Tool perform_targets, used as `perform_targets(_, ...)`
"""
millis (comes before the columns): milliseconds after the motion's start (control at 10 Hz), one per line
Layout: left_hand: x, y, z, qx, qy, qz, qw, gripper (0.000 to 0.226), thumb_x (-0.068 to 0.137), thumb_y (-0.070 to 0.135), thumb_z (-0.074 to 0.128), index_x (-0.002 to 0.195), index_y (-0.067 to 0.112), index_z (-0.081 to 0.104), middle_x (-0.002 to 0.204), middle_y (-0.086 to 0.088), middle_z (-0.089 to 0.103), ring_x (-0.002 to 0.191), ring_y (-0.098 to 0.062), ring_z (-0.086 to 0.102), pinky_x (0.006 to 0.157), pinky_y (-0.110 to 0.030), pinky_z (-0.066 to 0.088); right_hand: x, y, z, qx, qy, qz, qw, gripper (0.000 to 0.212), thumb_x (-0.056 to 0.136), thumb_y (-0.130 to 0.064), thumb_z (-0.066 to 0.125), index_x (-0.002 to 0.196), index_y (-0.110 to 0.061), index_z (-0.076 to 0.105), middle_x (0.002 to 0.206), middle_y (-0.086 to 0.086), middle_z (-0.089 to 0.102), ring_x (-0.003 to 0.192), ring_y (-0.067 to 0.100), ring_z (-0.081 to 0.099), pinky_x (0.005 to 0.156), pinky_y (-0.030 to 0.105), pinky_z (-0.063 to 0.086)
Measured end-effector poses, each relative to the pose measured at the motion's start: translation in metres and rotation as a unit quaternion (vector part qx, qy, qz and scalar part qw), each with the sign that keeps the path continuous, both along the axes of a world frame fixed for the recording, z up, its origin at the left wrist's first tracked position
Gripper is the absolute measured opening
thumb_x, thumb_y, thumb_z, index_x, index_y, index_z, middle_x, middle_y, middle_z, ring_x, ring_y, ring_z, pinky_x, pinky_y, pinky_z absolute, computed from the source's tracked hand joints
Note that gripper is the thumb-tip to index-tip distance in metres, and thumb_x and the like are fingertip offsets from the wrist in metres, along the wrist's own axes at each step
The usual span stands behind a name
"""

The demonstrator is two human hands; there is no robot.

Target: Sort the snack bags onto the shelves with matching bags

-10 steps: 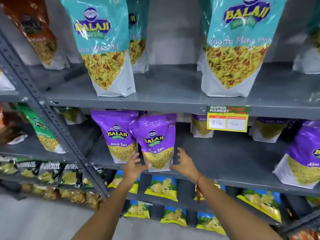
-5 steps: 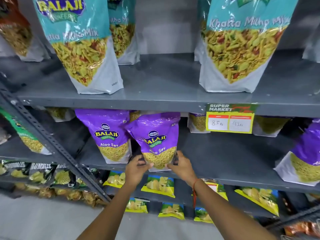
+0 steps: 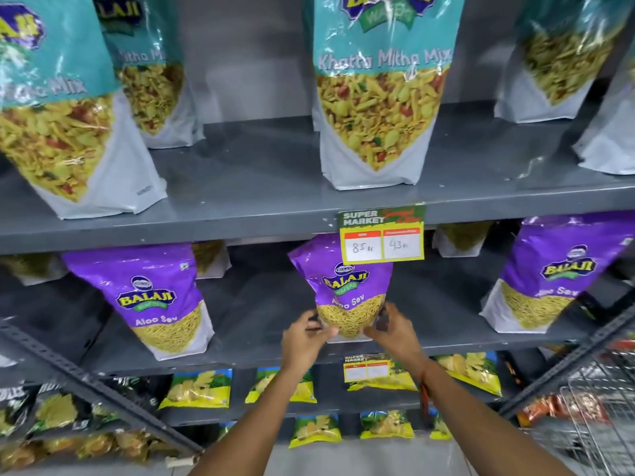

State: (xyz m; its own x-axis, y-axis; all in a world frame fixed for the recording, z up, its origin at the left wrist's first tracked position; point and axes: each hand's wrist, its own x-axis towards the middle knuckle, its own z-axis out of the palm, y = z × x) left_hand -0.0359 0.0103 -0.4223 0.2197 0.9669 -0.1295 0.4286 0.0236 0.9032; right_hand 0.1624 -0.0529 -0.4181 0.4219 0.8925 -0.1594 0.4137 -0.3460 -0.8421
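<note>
A purple Aloo Sev bag (image 3: 347,286) stands upright on the middle grey shelf (image 3: 268,355), under the price tag. My left hand (image 3: 305,338) grips its lower left corner and my right hand (image 3: 395,329) grips its lower right corner. Two more purple Aloo Sev bags stand on the same shelf, one to the left (image 3: 151,297) and one to the right (image 3: 553,276). Teal Khatta Mitha Mix bags (image 3: 381,87) fill the shelf above.
A yellow price tag (image 3: 383,235) hangs from the upper shelf edge and overlaps the held bag's top. Yellow and blue chip bags (image 3: 199,389) lie on the lower shelves. A wire cart (image 3: 594,424) stands at the right. Slanted metal braces (image 3: 86,379) cross the left racks.
Both hands have closed on the bag's lower corners and slid it right, away from the left purple bag, until it stands under the price tag. The view has moved closer.
</note>
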Motion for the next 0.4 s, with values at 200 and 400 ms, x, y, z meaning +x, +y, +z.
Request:
perform_targets(200, 0.018, -0.001, -0.003, -0.002, 0.000, -0.005, 1.000, 0.061, 0.063, 0.041, 0.085, 0.118, 0.021, 0.065, 0.091, 0.004, 0.075, 0.080, -0.006, 0.071, 0.080, -0.029, 0.057, 0.016, -0.003, -0.001, 0.003, -0.004, -0.002, 1.000, 0.059, 0.075, -0.026, 0.084, 0.124, -0.012, 0.055, 0.109, 0.009, 0.073, 0.097, 0.028, 0.072, 0.087, 0.048, 0.058)
perform_targets(400, 0.017, -0.014, 0.013, -0.008, -0.021, -0.005, 1.000, 0.073, 0.068, 0.030, 0.084, 0.133, 0.015, 0.054, 0.113, -0.009, 0.071, 0.084, -0.014, 0.067, 0.074, -0.020, 0.051, 0.009, -0.005, -0.001, 0.028, 0.006, -0.015, 0.999, 0.066, 0.072, -0.024, 0.087, 0.125, -0.014, 0.048, 0.118, 0.009, 0.066, 0.108, 0.030, 0.067, 0.088, 0.046, 0.056)
